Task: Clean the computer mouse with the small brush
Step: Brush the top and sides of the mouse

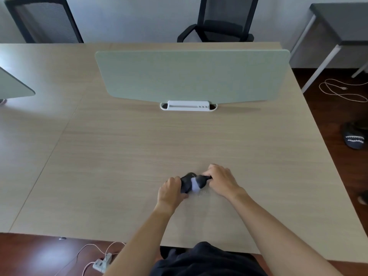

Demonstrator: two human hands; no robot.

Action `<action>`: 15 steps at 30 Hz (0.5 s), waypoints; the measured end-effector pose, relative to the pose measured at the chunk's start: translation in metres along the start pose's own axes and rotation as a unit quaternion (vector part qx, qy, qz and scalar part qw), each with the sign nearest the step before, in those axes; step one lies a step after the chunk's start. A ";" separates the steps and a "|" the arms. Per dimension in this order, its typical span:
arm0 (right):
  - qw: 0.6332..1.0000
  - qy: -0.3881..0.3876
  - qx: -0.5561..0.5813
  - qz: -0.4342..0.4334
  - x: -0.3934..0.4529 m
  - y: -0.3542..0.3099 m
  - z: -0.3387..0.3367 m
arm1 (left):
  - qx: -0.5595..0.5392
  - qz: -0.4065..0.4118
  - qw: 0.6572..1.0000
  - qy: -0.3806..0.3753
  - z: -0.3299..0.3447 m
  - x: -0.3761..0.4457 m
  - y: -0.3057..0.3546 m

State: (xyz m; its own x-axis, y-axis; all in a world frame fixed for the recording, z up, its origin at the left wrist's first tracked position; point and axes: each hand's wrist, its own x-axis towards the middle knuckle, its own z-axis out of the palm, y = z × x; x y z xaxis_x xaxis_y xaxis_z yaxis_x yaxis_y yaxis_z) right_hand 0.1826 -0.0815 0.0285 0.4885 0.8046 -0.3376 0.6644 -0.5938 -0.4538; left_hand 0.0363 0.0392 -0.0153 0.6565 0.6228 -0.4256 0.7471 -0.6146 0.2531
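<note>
A black computer mouse (pixel 186 183) lies on the wooden desk (pixel 139 148), a little right of centre near the front. My left hand (pixel 170 191) grips its left side, fingers wrapped around it. My right hand (pixel 220 181) is closed on a small brush (pixel 199 183) with a dark handle and pale bristles; the bristles rest against the mouse's right side. The brush is motion-blurred. Fine pale specks lie on the desk just right of the mouse.
A pale green divider panel (pixel 191 76) in a white base (pixel 188 106) stands across the desk's far half. Two office chairs sit behind it. A second divider (pixel 14 86) is at far left. Cables and a power strip (pixel 102 263) lie on the floor.
</note>
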 end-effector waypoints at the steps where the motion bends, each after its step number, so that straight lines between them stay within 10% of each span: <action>1: 1.000 0.012 -0.001 0.015 -0.003 0.005 -0.003 | 0.012 -0.003 1.000 0.002 0.000 -0.001 0.001; 15: 0.999 -0.003 0.001 0.038 0.000 0.017 -0.004 | 0.127 -0.022 0.990 0.061 0.005 -0.011 0.002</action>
State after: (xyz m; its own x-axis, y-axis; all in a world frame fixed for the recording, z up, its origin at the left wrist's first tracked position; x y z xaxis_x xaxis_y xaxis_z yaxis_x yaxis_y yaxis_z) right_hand 0.1957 -0.0917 0.0246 0.5339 0.7570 -0.3766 0.6247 -0.6533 -0.4276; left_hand 0.0302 0.0283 -0.0144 0.6425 0.6964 -0.3197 0.7357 -0.6774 0.0028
